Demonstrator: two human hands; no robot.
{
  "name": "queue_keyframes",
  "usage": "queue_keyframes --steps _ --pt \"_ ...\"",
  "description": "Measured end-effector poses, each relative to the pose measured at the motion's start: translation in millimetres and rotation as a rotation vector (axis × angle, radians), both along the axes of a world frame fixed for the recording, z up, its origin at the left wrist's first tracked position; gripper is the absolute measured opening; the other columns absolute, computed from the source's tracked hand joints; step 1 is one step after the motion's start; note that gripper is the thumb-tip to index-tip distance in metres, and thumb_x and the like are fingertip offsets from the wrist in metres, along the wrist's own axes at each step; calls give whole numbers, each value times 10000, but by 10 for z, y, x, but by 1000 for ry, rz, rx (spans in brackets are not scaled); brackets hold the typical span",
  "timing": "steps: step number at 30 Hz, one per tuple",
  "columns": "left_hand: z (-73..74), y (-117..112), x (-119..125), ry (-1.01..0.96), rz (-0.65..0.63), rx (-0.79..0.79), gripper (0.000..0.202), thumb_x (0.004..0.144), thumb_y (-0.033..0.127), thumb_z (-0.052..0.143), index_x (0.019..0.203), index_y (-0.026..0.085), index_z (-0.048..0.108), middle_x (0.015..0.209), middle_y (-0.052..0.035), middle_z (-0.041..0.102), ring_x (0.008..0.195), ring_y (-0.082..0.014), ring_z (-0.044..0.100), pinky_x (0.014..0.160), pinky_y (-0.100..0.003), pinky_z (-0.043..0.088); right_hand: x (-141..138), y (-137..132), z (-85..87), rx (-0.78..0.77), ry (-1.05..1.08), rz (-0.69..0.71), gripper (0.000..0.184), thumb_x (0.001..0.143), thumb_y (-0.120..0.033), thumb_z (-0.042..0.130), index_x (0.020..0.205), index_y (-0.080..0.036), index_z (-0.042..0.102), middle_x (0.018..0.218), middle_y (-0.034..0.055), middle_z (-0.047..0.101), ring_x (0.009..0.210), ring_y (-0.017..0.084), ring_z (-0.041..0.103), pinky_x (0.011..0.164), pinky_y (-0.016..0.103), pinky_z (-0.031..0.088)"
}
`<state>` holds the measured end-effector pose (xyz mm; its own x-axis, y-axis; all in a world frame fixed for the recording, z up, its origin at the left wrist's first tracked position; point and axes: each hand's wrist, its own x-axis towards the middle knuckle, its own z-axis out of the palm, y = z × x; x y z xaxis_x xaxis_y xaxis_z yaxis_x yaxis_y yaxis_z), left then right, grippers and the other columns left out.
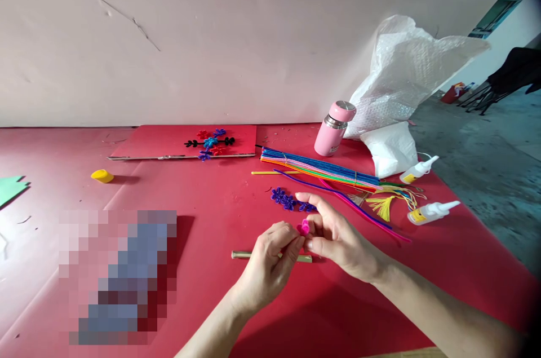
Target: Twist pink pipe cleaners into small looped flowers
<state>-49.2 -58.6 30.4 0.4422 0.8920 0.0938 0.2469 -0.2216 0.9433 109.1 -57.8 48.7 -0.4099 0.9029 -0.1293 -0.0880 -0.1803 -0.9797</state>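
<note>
My left hand (270, 259) and my right hand (336, 234) meet over the red table, both pinching a small pink pipe-cleaner loop (303, 227) between thumb and fingers. A thin wooden stick (243, 255) lies on the table just beneath the hands. Behind them lies a purple pipe-cleaner flower chain (285, 199). A long purple pipe cleaner (321, 188) and a pink one (380, 225) run off to the right.
A bundle of coloured pipe cleaners (321, 169), a pink bottle (333, 128), two glue bottles (431, 211) and a white plastic bag (401, 76) sit at the right. A red board with pipe-cleaner flowers (169, 141) and a yellow cap (102, 176) lie further left. The table edge drops off at right.
</note>
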Motion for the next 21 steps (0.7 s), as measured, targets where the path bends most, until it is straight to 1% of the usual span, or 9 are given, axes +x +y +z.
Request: queue_keyframes --steps 2,4,8,10,12,13,15,18,21 --pt "50 -3 -9 48 -15 98 277 855 205 399 579 193 381 594 11 396 576 -123 374 553 -236 305 11 18 23 -170 115 23 555 701 -121 541 1206 -219 332 670 -60 419 549 72 438 525 209 396" --pt "86 1 -22 69 -47 136 268 855 187 397 587 193 403 595 5 409 586 -127 384 566 -235 310 26 31 24 -244 154 20 562 675 -106 564 1187 -218 360 659 -63 438 541 72 442 508 202 372" --pt "108 3 -38 72 -105 117 245 859 184 391 623 189 456 612 -9 448 591 -130 399 575 -231 326 53 20 -32 -366 228 33 564 640 -72 563 1160 -219 400 651 -64 461 551 70 468 482 172 335" --pt "102 -4 -39 61 -108 136 241 855 182 398 630 184 484 627 -19 467 608 -135 404 592 -237 332 58 3 -72 -470 292 66 531 640 -76 545 1142 -204 426 622 -68 442 528 59 453 453 153 304" --pt "88 -9 -41 36 -90 116 245 848 193 417 619 178 503 624 -21 470 604 -134 402 593 -241 333 59 -11 -95 -513 320 76 486 656 -97 542 1121 -201 448 614 -70 423 517 54 435 449 150 308" --pt "78 -10 -44 10 -80 65 239 846 207 428 625 175 512 620 -18 472 592 -130 402 581 -240 334 60 -14 -94 -490 300 77 468 671 -114 551 1118 -205 450 626 -66 427 533 59 444 462 156 329" --pt "51 -8 -55 -86 -67 -127 225 843 252 445 651 169 528 600 -7 475 551 -116 403 534 -230 335 69 -10 -63 -360 189 87 459 708 -164 581 1138 -214 430 669 -52 451 598 82 486 521 190 391" --pt "2 4 -75 -300 -72 -456 233 819 320 490 666 156 550 567 8 479 513 -100 409 484 -213 332 104 12 31 -33 -79 70 468 762 -243 592 1184 -209 393 801 -6 506 721 119 528 642 260 448" --pt "-33 11 -85 -457 -81 -621 231 772 334 565 643 143 574 550 7 501 504 -90 415 489 -208 335 139 26 103 233 -261 52 424 799 -251 566 1189 -209 405 942 36 522 773 128 539 718 290 462"
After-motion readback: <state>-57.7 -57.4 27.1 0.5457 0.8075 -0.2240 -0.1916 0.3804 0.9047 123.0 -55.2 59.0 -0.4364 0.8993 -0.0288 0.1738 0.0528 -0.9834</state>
